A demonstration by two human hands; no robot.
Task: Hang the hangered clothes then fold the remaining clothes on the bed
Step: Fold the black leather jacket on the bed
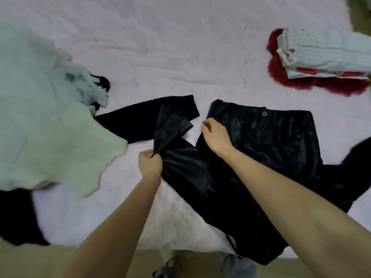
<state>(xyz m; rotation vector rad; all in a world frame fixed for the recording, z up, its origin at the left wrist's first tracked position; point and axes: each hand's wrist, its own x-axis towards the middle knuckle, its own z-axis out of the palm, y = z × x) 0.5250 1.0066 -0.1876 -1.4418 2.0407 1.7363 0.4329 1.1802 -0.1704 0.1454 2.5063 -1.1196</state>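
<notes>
Black shiny trousers [261, 149] are spread on the pink bed [160, 47]; one leg end is pinched by the left hand [150, 163], the waist edge gripped by the right hand [215, 135]. No writing is legible.

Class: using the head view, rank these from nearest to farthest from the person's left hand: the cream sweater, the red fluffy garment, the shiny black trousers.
1. Shiny black trousers, pinched by the left hand.
2. Cream sweater, lying to the left.
3. Red fluffy garment, far upper right, under the folded pile.
</notes>
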